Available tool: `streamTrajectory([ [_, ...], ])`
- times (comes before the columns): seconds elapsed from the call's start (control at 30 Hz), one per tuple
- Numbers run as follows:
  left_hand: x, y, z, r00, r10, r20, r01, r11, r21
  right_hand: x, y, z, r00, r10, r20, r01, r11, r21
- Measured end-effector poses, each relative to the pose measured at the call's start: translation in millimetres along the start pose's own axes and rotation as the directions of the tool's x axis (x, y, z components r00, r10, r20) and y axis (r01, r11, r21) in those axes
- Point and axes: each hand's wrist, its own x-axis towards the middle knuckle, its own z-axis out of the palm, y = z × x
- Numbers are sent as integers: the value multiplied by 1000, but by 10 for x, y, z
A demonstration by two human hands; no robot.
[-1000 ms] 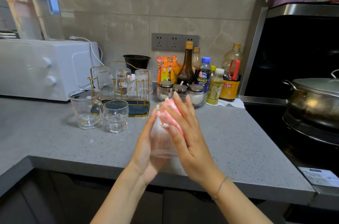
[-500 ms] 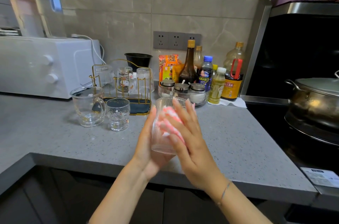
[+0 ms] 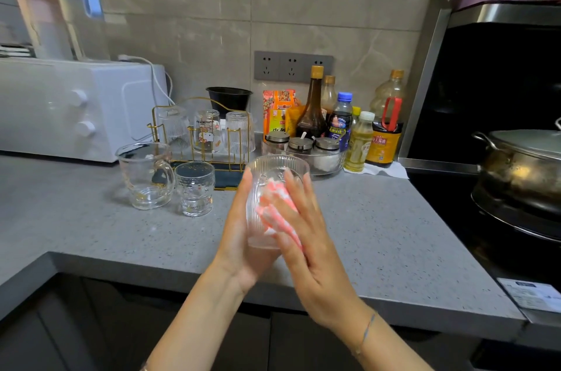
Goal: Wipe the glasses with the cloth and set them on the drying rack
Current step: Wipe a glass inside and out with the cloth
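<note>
Above the counter's front edge I hold a clear ribbed glass (image 3: 267, 170) upright, my left hand (image 3: 239, 237) wrapped around its left side. My right hand (image 3: 306, 237) presses a pink-and-white cloth (image 3: 274, 208) against the glass's right side, fingers flat. The gold wire drying rack (image 3: 200, 131) stands behind, at the back of the counter, with three glasses upside down on it. In front of the rack stand a clear handled mug (image 3: 145, 176) and a small patterned glass (image 3: 195, 187), both upright on the counter.
A white oven (image 3: 69, 109) fills the back left. Sauce bottles (image 3: 340, 121) and a bowl of spice jars (image 3: 306, 152) crowd the back right of the grey counter (image 3: 379, 234). A steel pot (image 3: 522, 167) sits on the stove at right.
The cloth and my right hand have slid down the glass's side, uncovering its rim. The glass has stayed between both hands, tipped slightly more upright.
</note>
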Motion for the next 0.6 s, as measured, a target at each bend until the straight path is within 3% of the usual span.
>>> streamTrajectory([
  [0.17,35,40,27,997,-61,42,63,997,-53,-88,9,48,999,-48,24,48,998,-33],
  [0.33,32,-4,11,1000,-23,14,23,1000,-13,32,22,-20,999,-33,-3,32,998,-51],
  [0.6,33,-117,-2,998,-63,24,63,998,15,348,76,-236,991,122,-51,-122,992,14],
])
